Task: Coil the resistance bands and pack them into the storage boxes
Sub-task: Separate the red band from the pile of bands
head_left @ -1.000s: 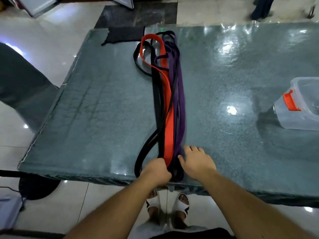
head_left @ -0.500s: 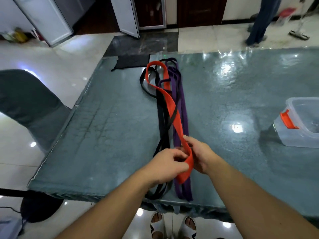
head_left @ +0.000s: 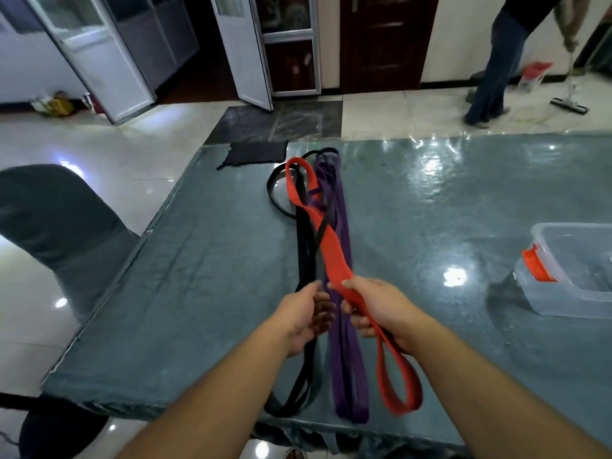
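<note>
Long resistance bands lie side by side down the middle of the grey-green table [head_left: 198, 309]. My right hand [head_left: 381, 309] grips the red band [head_left: 331, 250] above the table; its near loop hangs below my wrist and its far end rests by the table's back edge. My left hand [head_left: 304, 316] hovers just left of it with fingers loosely curled, holding nothing. Purple bands [head_left: 347, 359] lie flat under my hands, black bands [head_left: 306, 246] to their left. A clear storage box [head_left: 563, 293] with an orange latch stands open at the right edge.
A dark cloth [head_left: 256, 153] lies at the table's far left corner. A covered chair [head_left: 56, 226] stands left of the table. Beyond the table a person [head_left: 503, 54] mops the tiled floor.
My right hand lifted the red band's near end off the pile and drew it right, so its loop now hangs free. My left hand let go of the band. The camera tilted up.
</note>
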A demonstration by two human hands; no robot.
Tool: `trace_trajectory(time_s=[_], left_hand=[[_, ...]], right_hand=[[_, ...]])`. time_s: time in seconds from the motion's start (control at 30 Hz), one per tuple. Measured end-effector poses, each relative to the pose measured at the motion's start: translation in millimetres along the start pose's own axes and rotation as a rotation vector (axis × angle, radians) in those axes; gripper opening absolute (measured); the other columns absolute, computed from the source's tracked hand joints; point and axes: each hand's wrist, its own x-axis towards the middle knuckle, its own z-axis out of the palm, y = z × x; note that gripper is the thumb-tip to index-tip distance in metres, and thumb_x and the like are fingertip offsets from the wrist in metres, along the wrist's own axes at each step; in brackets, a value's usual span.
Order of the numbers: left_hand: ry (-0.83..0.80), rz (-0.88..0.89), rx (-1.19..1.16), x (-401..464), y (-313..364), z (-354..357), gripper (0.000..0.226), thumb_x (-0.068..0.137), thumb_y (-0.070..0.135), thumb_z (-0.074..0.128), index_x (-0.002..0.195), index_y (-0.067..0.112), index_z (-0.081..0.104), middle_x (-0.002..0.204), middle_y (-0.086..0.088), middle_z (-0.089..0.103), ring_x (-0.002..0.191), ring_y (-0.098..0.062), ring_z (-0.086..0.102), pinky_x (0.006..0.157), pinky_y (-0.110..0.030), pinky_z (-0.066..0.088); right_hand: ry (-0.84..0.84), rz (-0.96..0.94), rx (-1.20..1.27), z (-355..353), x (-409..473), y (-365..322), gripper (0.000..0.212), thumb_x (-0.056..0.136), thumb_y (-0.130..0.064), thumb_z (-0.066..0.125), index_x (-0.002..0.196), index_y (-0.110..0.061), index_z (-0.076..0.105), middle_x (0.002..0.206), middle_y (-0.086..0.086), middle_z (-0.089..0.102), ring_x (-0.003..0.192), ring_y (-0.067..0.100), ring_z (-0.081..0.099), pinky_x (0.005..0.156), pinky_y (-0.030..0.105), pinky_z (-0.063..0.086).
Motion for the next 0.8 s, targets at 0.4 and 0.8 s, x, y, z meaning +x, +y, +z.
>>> trace_trajectory(time_s=[0.4,0.8], left_hand=[[0.01,0.003,-0.398,55,63,3,0.032,0.103,0.017,0.041,0.092,0.001,0.067,0.066,-0.008,0.072,0.049,-0.015,0.068,0.046,-0.02,0.054],[-0.152,0.531,0.023,-6,182,6,0.016,0.101,0.006,0.056,0.103,0.011,0.072,0.097,-0.016,0.071,0.08,-0.026,0.063,0.073,-0.035,0.049]], right_hand=[[-0.185,0.016,-0.249,-19,-8,18,0.044,0.075,-0.018,0.052,0.11,-0.006,0.076,0.092,0.02,0.076,0.071,0.021,0.062,0.066,0.028,0.047],[0.131,-0.176,-0.285,-7,61,-10,0.032,0.082,-0.01,0.058,0.104,-0.024,0.077,0.099,-0.001,0.074,0.091,0.015,0.061,0.084,0.031,0.048]])
